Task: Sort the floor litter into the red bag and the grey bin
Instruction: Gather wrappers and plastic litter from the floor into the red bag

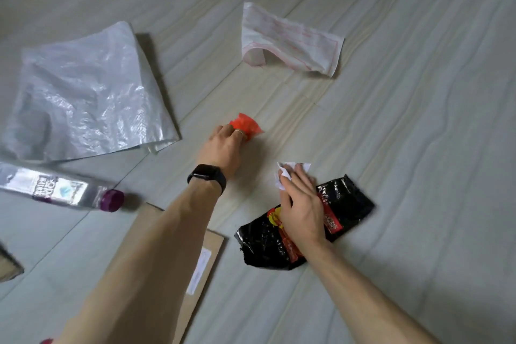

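Progress: barely begun; bottle (64,190) and black wrapper (349,201) lay unsorted.
Left grip (226,145): clenched on red plastic (247,124), centre.
Right grip (300,204): clutched paper scrap (283,173).

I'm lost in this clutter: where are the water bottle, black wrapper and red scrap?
water bottle (55,189), head view, on its label.
black wrapper (349,198), head view, on its bare right end.
red scrap (247,122), head view, on its middle.

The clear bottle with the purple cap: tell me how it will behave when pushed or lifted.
The clear bottle lies on its side, so a push would probably roll it. Its glossy plastic looks thin: likely light, perhaps slippery. The purple cap is on.
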The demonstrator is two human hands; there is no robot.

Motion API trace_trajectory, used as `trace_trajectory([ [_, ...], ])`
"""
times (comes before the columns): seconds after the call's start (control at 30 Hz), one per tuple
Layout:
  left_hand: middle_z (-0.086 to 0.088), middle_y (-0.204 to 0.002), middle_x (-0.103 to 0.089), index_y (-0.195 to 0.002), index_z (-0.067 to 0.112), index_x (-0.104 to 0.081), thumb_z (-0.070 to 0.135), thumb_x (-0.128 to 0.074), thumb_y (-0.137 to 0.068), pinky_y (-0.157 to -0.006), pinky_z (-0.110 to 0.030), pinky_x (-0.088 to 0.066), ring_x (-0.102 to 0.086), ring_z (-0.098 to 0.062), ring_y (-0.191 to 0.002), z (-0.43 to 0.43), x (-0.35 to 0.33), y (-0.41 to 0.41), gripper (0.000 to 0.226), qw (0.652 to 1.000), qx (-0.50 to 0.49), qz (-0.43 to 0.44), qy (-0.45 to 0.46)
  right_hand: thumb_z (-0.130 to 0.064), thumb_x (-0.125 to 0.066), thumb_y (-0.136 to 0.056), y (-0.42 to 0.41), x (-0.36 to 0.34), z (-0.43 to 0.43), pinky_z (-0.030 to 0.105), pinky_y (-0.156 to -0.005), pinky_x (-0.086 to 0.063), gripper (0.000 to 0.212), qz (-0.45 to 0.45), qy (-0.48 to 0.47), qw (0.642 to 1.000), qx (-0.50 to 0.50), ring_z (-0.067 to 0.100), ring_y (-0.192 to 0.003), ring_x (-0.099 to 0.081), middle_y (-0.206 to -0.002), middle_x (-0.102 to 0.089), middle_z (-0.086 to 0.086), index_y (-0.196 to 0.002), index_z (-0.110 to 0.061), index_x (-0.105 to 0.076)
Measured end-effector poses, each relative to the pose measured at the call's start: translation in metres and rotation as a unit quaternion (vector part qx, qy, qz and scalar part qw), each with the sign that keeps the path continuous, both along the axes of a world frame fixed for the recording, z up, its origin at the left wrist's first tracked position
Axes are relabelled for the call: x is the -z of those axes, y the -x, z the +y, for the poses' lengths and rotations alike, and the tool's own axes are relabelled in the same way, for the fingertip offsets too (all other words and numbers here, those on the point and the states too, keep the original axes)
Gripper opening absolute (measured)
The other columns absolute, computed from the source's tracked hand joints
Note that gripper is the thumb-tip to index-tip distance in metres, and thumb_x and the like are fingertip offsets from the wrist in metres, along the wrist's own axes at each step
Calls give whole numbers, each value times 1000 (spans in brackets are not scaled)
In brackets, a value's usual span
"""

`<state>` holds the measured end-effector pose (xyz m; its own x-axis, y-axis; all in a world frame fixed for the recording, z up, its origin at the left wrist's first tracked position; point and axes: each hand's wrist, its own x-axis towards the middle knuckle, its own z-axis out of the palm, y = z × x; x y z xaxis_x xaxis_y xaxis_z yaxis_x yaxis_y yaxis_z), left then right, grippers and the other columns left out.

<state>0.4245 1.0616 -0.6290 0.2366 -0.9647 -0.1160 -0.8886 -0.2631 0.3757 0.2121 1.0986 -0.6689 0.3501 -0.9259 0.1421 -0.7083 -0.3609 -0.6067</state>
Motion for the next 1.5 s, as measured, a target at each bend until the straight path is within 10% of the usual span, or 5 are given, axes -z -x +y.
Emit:
trace_trajectory([
  [0.47,2,-113,-68,-122,22,-66,30,-62,-94,-82,-21,-45,-64,-17,-101,317,-172,-58,30,990,-132,44,0,-9,-52,-99,-44,-107,162,4,-94,-35,33,28,-211,963,-166,18,-119,-62,-128,-67,3,-130,-13,-64],
  [0.63,3,-104,-71,-113,22,-72,22,-69,-89,-76,-22,-49,-65,-15,-90,467,-293,-75,23,975,-221,-23,14,-25,-64,-93,-82,-243,208,25,-67,-51,54,-14,-239,946,-220,18,-83,-66,-105,-70,3,-143,-35,-44],
  [0.93,10,-80,-74,-79,34,-72,16,-86,-71,-74,-28,-57,-68,-1,-72,716,-414,-43,24,876,-453,37,163,-27,-79,-84,-148,-441,357,38,-53,-60,10,37,-200,844,-497,17,-58,-68,-74,-73,5,-78,-19,-76],
  [1.17,8,-69,-72,-75,27,-71,27,-82,-76,-66,-25,-57,-70,-6,-67,865,-430,6,11,773,-596,27,215,-26,-75,-87,-185,-507,506,20,-35,-37,8,30,-138,766,-627,15,-41,-58,-64,-69,0,-83,-19,-77],
  [1.5,15,-82,-70,-76,39,-66,35,-73,-77,-76,-24,-51,-65,-7,-83,1012,-344,45,8,661,-745,30,86,-30,-59,-92,-203,-421,698,33,-61,-57,14,96,-134,681,-713,16,-64,-70,-77,-70,-2,-98,-29,-72],
])
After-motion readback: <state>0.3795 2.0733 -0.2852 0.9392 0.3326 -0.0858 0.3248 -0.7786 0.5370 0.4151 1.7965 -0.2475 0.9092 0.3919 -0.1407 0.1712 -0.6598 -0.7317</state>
